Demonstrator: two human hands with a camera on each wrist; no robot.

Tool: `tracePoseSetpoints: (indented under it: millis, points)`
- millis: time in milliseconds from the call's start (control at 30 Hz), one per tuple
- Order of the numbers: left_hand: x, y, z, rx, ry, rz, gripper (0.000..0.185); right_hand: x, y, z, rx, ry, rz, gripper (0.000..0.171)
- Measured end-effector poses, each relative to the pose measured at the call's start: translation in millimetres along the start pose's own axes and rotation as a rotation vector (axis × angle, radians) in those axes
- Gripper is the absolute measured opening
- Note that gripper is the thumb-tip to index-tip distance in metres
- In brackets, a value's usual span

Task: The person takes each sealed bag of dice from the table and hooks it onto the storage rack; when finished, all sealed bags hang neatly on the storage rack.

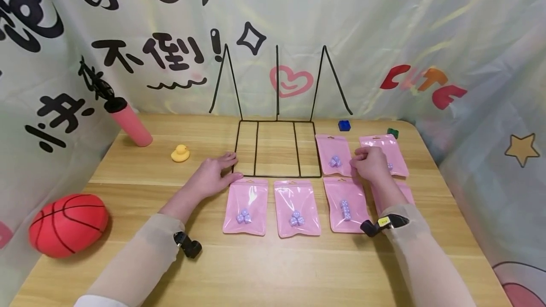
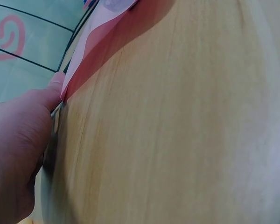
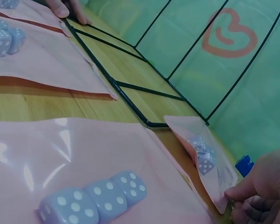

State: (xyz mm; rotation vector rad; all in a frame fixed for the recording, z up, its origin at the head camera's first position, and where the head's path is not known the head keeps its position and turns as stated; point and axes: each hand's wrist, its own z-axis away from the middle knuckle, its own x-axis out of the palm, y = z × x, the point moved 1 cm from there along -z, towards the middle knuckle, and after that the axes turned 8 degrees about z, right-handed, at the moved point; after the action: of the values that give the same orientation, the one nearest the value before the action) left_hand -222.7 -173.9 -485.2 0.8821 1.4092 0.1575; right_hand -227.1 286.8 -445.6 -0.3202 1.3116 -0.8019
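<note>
Several glossy pink zip bags with lavender dice lie flat. My right hand [image 1: 372, 162] pinches the right edge of one bag [image 1: 327, 142] beside the rack; in the right wrist view its thumb is at the corner of that bag [image 3: 221, 175]. Another bag [image 1: 394, 150] lies partly under this hand. A bag [image 1: 339, 188] with dice in a line [image 3: 107, 196] sits in front, and my forearm partly covers the bag [image 1: 407, 192] to its right. My left hand [image 1: 209, 174] grips the front left corner of a black wire rack [image 1: 277, 176], its thumb close to a pink bag [image 1: 251, 198].
One more bag [image 1: 298, 198] lies in the front row. Behind are a blue block [image 1: 344, 125] and a green block [image 1: 393, 132]. To the left are a yellow duck [image 1: 180, 154], a pink cylinder [image 1: 134, 127] and a red ball [image 1: 70, 224]. A printed curtain [image 1: 362, 22] hangs behind the table.
</note>
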Motion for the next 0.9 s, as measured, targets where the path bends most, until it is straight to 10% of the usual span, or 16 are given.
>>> tracePoseSetpoints:
  millis: [900]
  points:
    - [1.4, 2.2, -1.0, -0.042, -0.006, 0.017, 0.063, -1.0, -9.5, 1.7, 0.100, -0.158, -0.056, 0.044]
